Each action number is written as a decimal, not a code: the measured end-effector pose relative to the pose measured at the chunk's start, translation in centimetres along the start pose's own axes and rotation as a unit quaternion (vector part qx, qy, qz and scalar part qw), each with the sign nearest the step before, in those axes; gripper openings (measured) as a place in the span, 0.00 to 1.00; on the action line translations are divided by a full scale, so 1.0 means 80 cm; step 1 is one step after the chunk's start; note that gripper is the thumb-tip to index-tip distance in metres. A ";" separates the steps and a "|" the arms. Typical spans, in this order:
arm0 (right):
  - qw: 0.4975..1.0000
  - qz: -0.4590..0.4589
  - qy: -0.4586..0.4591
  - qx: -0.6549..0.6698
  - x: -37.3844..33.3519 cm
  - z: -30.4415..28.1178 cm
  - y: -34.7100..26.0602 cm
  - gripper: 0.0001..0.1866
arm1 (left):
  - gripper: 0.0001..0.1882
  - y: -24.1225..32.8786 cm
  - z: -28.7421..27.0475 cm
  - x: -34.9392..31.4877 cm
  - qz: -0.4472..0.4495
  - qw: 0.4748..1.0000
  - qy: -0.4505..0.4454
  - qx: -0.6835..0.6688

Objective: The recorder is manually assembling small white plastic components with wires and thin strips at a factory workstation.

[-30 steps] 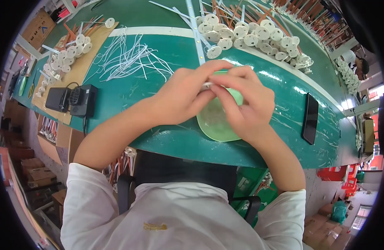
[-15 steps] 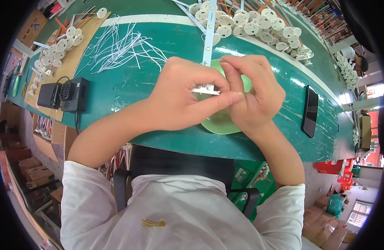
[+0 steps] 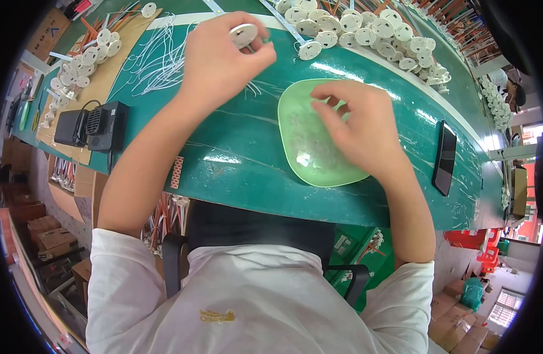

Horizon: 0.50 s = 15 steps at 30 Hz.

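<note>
My left hand (image 3: 215, 62) is raised over the far left of the table, closed on an LED strip with a white round end disc (image 3: 243, 36). The disc shows beside the bent fingers, and a bit of the strip (image 3: 212, 6) juts out beyond the hand. Below and behind that hand lies a loose bunch of thin white wires (image 3: 156, 65). My right hand (image 3: 363, 124) hovers over a shallow light green dish (image 3: 292, 147), fingers curled and thumb slightly apart, with nothing visible between them. Small items in the dish are too blurred to name.
Many strips with white discs (image 3: 366, 36) pile up along the far side, and more discs (image 3: 86, 68) lie on cardboard at left. A black power adapter (image 3: 106, 133) sits near them. A black phone (image 3: 444, 158) lies at right. A pink patterned strip (image 3: 177, 172) is near the front edge.
My hands have parted. The left has carried the LED strip with its disc up and to the left; the right stays above the green dish, which is now uncovered.
</note>
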State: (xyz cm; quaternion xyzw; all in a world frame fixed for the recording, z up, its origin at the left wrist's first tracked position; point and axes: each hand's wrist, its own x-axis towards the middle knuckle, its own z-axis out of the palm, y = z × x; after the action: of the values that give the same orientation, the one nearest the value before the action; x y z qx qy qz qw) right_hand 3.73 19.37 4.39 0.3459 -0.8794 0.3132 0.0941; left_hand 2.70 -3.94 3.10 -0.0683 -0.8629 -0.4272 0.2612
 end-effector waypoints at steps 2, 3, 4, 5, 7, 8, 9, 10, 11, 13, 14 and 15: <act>0.999 -0.016 -0.040 -0.006 -0.004 0.002 -0.004 0.10 | 0.11 0.004 0.006 -0.004 0.000 1.000 -0.017 -0.017; 0.998 -0.020 -0.054 -0.014 -0.006 0.005 -0.006 0.10 | 0.12 0.007 0.008 -0.006 0.001 0.999 -0.034 -0.035; 0.997 -0.024 -0.066 -0.024 -0.006 0.007 -0.007 0.11 | 0.10 0.011 0.008 -0.007 -0.010 0.999 -0.049 -0.016; 0.997 -0.024 -0.064 -0.025 -0.005 0.009 -0.007 0.11 | 0.10 0.010 0.010 -0.008 -0.009 0.999 -0.048 -0.016; 0.995 -0.036 -0.089 -0.014 -0.007 0.013 -0.006 0.11 | 0.09 0.005 0.017 -0.013 0.010 0.997 -0.042 -0.070; 0.995 -0.034 -0.088 -0.014 -0.008 0.015 -0.005 0.11 | 0.09 0.006 0.017 -0.014 0.011 0.997 -0.044 -0.070; 0.995 -0.034 -0.091 0.005 -0.008 0.017 -0.004 0.10 | 0.09 0.010 0.016 -0.015 0.007 0.993 -0.069 -0.090; 0.995 -0.036 -0.094 0.025 -0.007 0.018 -0.002 0.10 | 0.08 0.012 0.015 -0.016 0.002 0.990 -0.093 -0.109; 0.995 -0.037 -0.094 0.026 -0.006 0.017 -0.004 0.10 | 0.08 0.013 0.015 -0.017 0.002 0.990 -0.094 -0.107; 0.993 0.030 -0.097 0.061 -0.003 0.011 -0.009 0.07 | 0.08 0.013 0.016 -0.020 0.021 0.994 -0.096 -0.044; 0.993 0.031 -0.096 0.062 -0.003 0.009 -0.009 0.07 | 0.08 0.013 0.017 -0.020 0.022 0.994 -0.097 -0.044; 0.990 0.052 -0.102 0.085 -0.003 0.007 -0.005 0.06 | 0.09 0.013 0.020 -0.020 0.047 0.995 -0.081 -0.042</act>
State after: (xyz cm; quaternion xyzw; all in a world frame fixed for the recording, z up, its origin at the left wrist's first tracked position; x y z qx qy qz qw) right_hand 4.24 18.95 4.09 0.3365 -0.8715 0.3542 -0.0418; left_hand 3.83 -1.90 2.24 -0.1537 -0.8584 -0.4434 0.2071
